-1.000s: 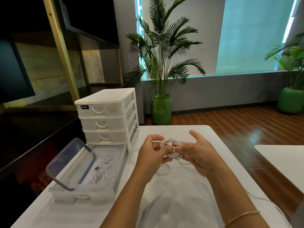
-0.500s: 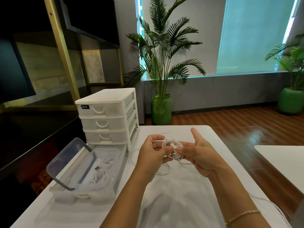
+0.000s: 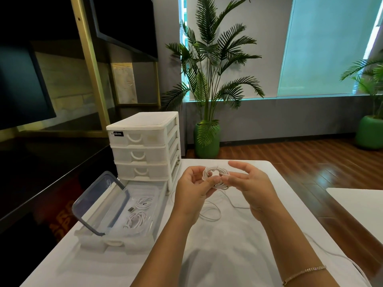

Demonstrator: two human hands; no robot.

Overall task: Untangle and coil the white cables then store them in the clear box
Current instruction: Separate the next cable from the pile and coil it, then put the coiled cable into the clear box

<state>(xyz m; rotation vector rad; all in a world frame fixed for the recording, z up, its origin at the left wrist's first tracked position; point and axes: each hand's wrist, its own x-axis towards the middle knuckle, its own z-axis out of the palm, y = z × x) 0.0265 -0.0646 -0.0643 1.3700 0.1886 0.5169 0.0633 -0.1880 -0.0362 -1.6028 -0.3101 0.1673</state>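
A small coil of white cable (image 3: 215, 173) is held up between both hands over the white table (image 3: 228, 255). My left hand (image 3: 193, 191) grips the coil's left side with curled fingers. My right hand (image 3: 251, 185) pinches its right side with thumb and fingers. The cable's loose tail (image 3: 211, 212) trails onto the table below. The clear box (image 3: 132, 216) sits open at the left with its lid (image 3: 99, 204) leaning up. Two coiled white cables (image 3: 137, 214) lie inside it.
A white three-drawer organiser (image 3: 145, 148) stands just behind the clear box. Another white cable (image 3: 331, 253) runs along the table's right edge. A second white table (image 3: 358, 206) is at the right, with potted palms beyond on a wooden floor.
The coil has turned a little between the hands and the right hand's fingers have curled in closer round it. The hands stay in the same place.
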